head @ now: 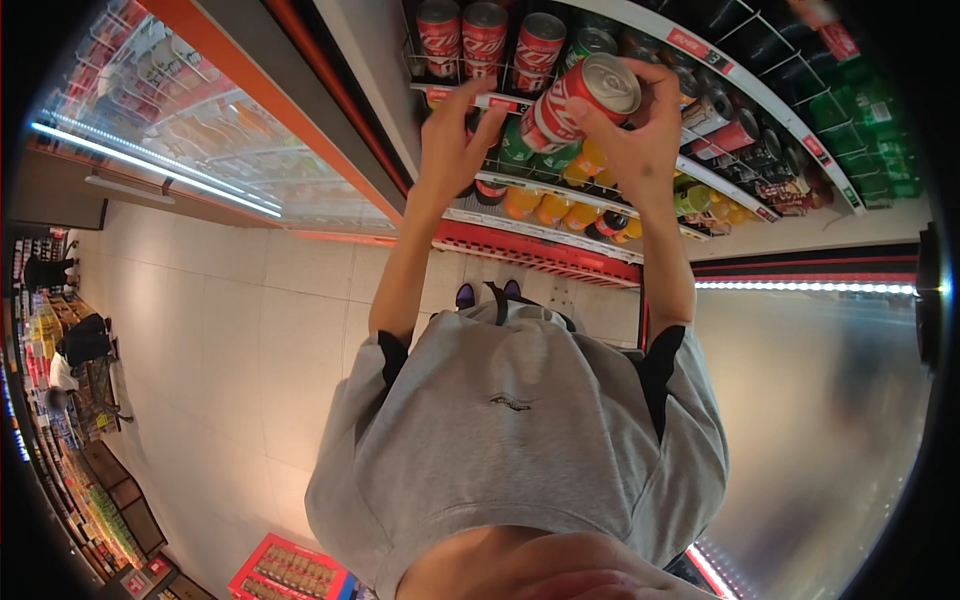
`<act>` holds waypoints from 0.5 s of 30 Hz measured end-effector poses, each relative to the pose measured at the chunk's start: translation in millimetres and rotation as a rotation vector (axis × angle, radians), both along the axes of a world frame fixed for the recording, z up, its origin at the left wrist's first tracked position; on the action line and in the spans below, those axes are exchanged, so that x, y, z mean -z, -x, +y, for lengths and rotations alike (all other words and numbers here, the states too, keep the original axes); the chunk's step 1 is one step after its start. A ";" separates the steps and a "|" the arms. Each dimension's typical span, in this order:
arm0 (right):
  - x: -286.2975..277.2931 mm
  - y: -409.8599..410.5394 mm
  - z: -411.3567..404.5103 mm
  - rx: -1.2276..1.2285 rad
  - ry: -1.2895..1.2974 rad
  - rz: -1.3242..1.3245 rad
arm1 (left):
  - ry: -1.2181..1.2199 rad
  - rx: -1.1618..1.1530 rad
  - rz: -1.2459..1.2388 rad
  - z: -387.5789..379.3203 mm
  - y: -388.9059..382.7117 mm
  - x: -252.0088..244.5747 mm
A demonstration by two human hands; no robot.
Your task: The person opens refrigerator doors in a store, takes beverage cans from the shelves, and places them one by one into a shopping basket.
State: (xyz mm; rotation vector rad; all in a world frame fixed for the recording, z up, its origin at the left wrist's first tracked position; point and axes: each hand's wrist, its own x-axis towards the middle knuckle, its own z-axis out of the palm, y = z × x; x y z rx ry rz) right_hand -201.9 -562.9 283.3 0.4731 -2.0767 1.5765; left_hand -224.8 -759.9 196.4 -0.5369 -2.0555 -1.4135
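A red and silver soda can (559,112) is tilted in my right hand (649,142), its pull-tab end toward the camera, thumb and fingers around its upper part. To the left, my left hand (457,142) is raised with fingers apart, holding nothing, in front of a shelf's price strip. Behind both hands, similar red cans (485,37) stand upright in a row on a wire-fronted cooler shelf, with a green can (592,46) beside them. Below are green-capped or green bottles (517,146) and orange drink bottles (555,208), partly hidden by my hands and the can.
An open glass cooler door (810,405) stands at the right. A closed-looking glass case (187,112) with packaged goods is at the left. Red grille (540,255) runs along the cooler's base. People with a shopping cart (101,390) are far left; a red display box (292,566) is at bottom.
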 end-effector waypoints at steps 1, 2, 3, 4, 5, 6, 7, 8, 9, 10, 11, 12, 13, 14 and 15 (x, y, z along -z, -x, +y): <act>-1.6 3.6 0.8 0.002 0.004 0.000 | 0.219 -0.152 0.228 1.4 19.3 -12.3; -3.9 6.1 2.7 0.036 0.020 0.029 | 0.320 -0.156 0.372 5.2 41.8 -23.8; -4.0 9.7 5.8 0.068 0.035 0.059 | 0.419 -0.161 0.514 11.2 60.8 -34.2; -0.3 16.9 9.8 0.115 -0.032 0.092 | 0.422 -0.167 0.511 16.9 71.3 -44.6; 0.5 19.1 10.7 0.110 -0.033 0.091 | 0.568 -0.179 0.461 23.6 80.2 -55.5; -0.9 20.5 11.5 0.135 -0.028 0.094 | 0.715 -0.188 0.413 28.2 88.9 -62.4; -2.2 21.8 11.8 0.159 -0.022 0.096 | 0.717 -0.191 0.414 29.5 96.7 -63.7; -2.7 23.1 11.9 0.153 -0.020 0.098 | 0.783 -0.193 0.460 29.7 103.8 -64.7; -0.2 25.6 13.0 0.156 -0.011 0.105 | 0.844 -0.185 0.510 32.0 115.6 -63.0; 2.5 28.0 13.0 0.156 0.000 0.112 | 0.844 -0.185 0.512 33.3 132.9 -60.3; 5.5 32.9 13.2 0.156 0.000 0.114 | 0.836 -0.143 0.557 34.5 152.8 -57.3; 9.4 38.6 16.4 0.161 -0.052 0.150 | 0.826 -0.094 0.601 39.3 160.6 -59.4; 11.7 43.0 18.7 0.166 -0.105 0.186 | 0.825 -0.089 0.603 43.3 166.4 -60.3; 13.0 45.3 20.4 0.172 -0.105 0.186 | 0.889 -0.052 0.436 47.1 173.5 -63.5; 15.5 50.0 18.5 0.194 -0.202 0.205 | 0.951 -0.025 0.256 47.1 175.0 -71.6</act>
